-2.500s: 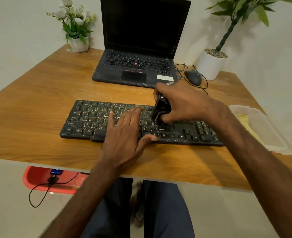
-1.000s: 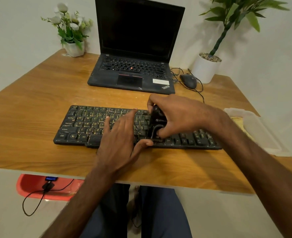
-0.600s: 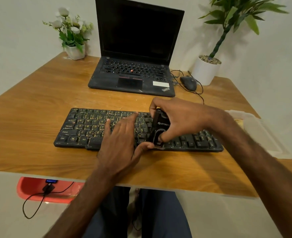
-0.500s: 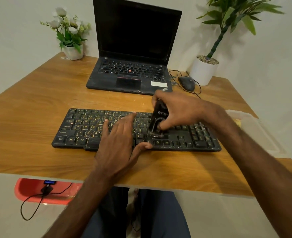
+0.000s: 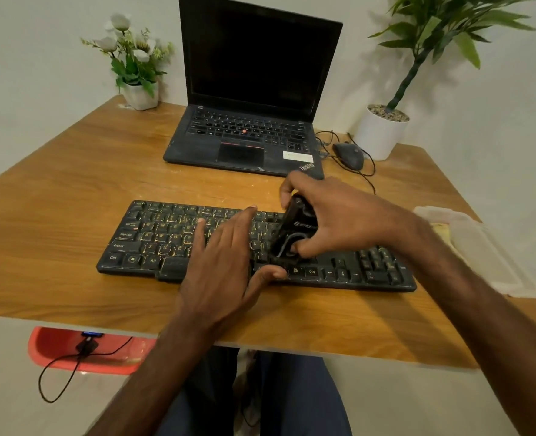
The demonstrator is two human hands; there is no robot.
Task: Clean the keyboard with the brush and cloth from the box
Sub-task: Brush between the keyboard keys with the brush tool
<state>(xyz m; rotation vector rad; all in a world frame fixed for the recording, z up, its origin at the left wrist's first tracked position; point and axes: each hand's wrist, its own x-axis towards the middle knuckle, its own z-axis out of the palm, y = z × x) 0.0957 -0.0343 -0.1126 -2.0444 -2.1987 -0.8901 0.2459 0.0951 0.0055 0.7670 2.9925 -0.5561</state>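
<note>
A black keyboard [image 5: 153,240] with worn yellowish legends lies across the wooden table [image 5: 55,199]. My left hand [image 5: 225,262] rests flat on its middle keys, fingers straight, thumb at the front edge. My right hand [image 5: 339,218] grips a black brush [image 5: 295,228] and holds its lower end down on the keys just right of the left hand. The bristles are hidden. At the table's right edge sits a clear plastic box [image 5: 480,247] with a yellow cloth [image 5: 441,229] showing inside.
An open black laptop [image 5: 247,133] stands behind the keyboard. A wired mouse [image 5: 348,155] and a white potted plant [image 5: 381,133] are at the back right, a white flower pot [image 5: 140,96] at the back left. A red stool [image 5: 81,350] stands under the table.
The right hand has stroked the brush back and forth over the same middle keys. The left hand has stayed flat on the keyboard. The camera shifted slightly.
</note>
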